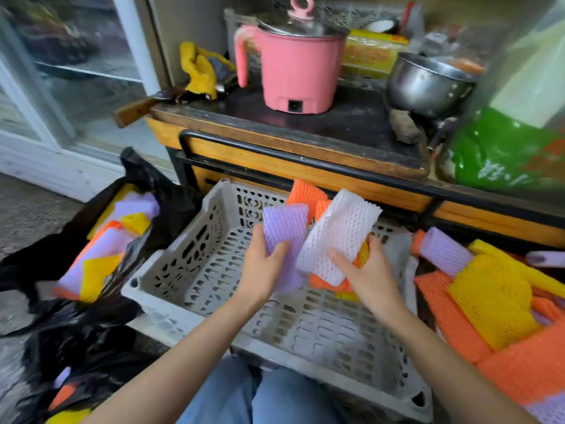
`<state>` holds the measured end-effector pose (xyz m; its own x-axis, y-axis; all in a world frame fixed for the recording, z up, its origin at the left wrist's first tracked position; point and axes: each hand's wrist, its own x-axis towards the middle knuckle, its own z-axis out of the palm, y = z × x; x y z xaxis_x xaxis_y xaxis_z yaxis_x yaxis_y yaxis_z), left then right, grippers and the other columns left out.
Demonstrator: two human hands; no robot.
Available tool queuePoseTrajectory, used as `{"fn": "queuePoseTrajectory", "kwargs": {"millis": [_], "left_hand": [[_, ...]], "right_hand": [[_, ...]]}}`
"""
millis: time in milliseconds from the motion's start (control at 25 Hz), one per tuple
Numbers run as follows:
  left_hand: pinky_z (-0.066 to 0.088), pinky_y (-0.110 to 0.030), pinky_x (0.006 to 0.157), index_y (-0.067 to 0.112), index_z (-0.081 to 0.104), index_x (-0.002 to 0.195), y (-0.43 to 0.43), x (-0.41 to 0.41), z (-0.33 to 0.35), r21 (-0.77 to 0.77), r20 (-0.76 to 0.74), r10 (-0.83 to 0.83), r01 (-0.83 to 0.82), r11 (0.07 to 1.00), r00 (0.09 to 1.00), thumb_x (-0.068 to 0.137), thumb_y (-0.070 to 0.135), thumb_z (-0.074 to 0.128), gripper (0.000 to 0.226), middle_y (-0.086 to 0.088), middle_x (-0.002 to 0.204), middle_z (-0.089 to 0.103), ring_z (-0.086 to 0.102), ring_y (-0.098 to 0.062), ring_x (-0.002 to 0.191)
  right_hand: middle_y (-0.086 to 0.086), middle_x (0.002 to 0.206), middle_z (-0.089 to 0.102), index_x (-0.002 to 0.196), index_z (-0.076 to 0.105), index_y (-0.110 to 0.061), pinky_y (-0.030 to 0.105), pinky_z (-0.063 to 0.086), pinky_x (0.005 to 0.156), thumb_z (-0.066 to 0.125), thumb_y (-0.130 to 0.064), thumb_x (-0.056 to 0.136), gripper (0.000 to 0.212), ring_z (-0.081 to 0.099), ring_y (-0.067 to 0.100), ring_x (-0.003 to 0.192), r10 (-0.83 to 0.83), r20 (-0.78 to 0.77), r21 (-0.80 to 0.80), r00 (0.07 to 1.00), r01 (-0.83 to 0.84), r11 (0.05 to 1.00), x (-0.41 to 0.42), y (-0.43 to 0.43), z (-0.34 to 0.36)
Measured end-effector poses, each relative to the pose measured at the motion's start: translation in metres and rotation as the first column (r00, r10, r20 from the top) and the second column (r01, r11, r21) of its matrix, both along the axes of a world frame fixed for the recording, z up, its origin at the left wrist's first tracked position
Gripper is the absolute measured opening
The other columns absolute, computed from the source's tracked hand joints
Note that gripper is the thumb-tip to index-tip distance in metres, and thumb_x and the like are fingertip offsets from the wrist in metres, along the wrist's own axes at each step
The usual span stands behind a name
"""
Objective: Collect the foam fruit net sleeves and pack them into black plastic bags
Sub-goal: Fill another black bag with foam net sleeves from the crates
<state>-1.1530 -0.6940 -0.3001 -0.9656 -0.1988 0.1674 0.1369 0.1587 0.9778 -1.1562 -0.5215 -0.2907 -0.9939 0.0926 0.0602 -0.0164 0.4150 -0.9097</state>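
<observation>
Our left hand (266, 270) and right hand (363, 270) grip lilac and white foam net sleeves (339, 234); black plastic bag (171, 203) at nine o'clock is part-filled, colourful heap (489, 289) at three unpacked.

Lilac sleeve (282, 231), white netted sleeve (339, 232), orange sleeves (305, 194), a yellow sleeve (495, 298); black bag (174, 203); grey perforated crate (305, 325); pink pot (298, 71); green bag (501, 148).

One grey crate (189, 264), one pink pot (298, 68), one steel pot (425, 84), apparently two black bags (174, 206) at left. At centre, one white sleeve (339, 237) and one purple sleeve (284, 231); the heap (495, 304) at right defies counting.
</observation>
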Motion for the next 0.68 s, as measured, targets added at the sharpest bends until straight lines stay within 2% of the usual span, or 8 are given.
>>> {"fn": "queuePoseTrajectory", "kwargs": {"millis": [40,120,240,360,440,480,600,680], "left_hand": [[0.041,-0.009,0.063,0.027,0.045,0.095,-0.013,0.008,0.007,-0.003,-0.050,0.018,-0.018,1.000,0.999,0.078,0.020,0.050,0.018,0.005,0.089,0.051,0.050,0.006,0.073],[0.041,-0.009,0.065,0.028,0.045,0.096,-0.047,0.024,0.020,-0.054,-0.184,0.072,-0.083,0.995,0.980,0.081,0.023,0.051,0.017,0.005,0.089,0.052,0.049,0.006,0.074],[0.043,-0.020,0.071,0.027,0.044,0.096,-0.107,0.042,0.032,-0.111,-0.326,0.231,-0.279,0.954,0.917,0.087,0.025,0.052,0.012,0.003,0.089,0.051,0.049,-0.004,0.080],[0.043,-0.035,0.082,0.019,0.042,0.102,-0.183,0.055,0.032,-0.113,-0.372,0.462,-0.533,0.838,0.805,0.086,0.033,0.050,0.023,-0.006,0.096,0.049,0.049,-0.019,0.091],[0.041,-0.047,0.088,0.013,0.044,0.112,-0.230,0.060,0.028,-0.118,-0.398,0.587,-0.674,0.729,0.705,0.086,0.031,0.048,0.032,-0.015,0.104,0.047,0.049,-0.034,0.100],[0.039,-0.048,0.090,0.006,0.046,0.114,-0.251,0.063,0.027,-0.124,-0.399,0.645,-0.736,0.666,0.652,0.087,0.027,0.049,0.034,-0.018,0.104,0.046,0.048,-0.038,0.102],[0.034,-0.041,0.092,-0.009,0.045,0.116,-0.288,0.062,0.019,-0.136,-0.400,0.743,-0.836,0.531,0.537,0.088,0.014,0.048,0.037,-0.028,0.110,0.045,0.044,-0.036,0.104],[0.033,-0.037,0.093,-0.011,0.045,0.116,-0.296,0.056,0.012,-0.132,-0.448,0.738,-0.853,0.504,0.505,0.089,0.008,0.048,0.034,-0.029,0.110,0.045,0.042,-0.030,0.104]], "right_hand": [[-0.017,0.102,0.055,0.123,0.042,-0.020,0.013,0.043,0.072,0.072,-0.029,0.080,0.053,0.055,-0.004,0.086,0.058,-0.009,-0.033,0.998,-0.058,0.998,0.003,-0.016,0.007],[-0.020,0.100,0.056,0.116,0.042,-0.026,0.010,0.045,0.068,0.072,-0.027,0.080,0.048,0.056,-0.010,0.085,0.185,-0.033,-0.084,0.982,-0.188,0.979,0.008,-0.055,0.021],[-0.018,0.101,0.057,0.114,0.041,-0.028,0.006,0.044,0.069,0.072,-0.025,0.080,0.046,0.056,-0.015,0.086,0.343,-0.100,-0.122,0.934,-0.354,0.927,0.012,-0.118,0.045],[-0.016,0.103,0.054,0.115,0.040,-0.025,0.002,0.040,0.073,0.073,-0.023,0.080,0.048,0.052,-0.018,0.088,0.468,-0.202,-0.130,0.860,-0.497,0.858,0.011,-0.195,0.066],[-0.012,0.108,0.054,0.120,0.041,-0.021,0.006,0.039,0.081,0.072,-0.024,0.081,0.050,0.052,-0.012,0.094,0.530,-0.242,-0.112,0.813,-0.566,0.817,0.005,-0.247,0.073],[-0.009,0.112,0.055,0.124,0.040,-0.016,0.011,0.039,0.084,0.072,-0.024,0.081,0.054,0.053,-0.005,0.099,0.543,-0.254,-0.090,0.801,-0.579,0.811,-0.001,-0.272,0.073],[0.003,0.127,0.051,0.133,0.037,-0.012,0.020,0.035,0.084,0.069,-0.022,0.083,0.061,0.048,0.016,0.115,0.516,-0.344,0.113,0.785,-0.511,0.852,-0.024,-0.325,0.064],[0.003,0.130,0.047,0.136,0.037,-0.018,0.030,0.039,0.081,0.065,-0.018,0.084,0.059,0.048,0.022,0.117,0.547,-0.377,0.407,0.747,-0.397,0.823,-0.045,-0.339,0.047]]}}
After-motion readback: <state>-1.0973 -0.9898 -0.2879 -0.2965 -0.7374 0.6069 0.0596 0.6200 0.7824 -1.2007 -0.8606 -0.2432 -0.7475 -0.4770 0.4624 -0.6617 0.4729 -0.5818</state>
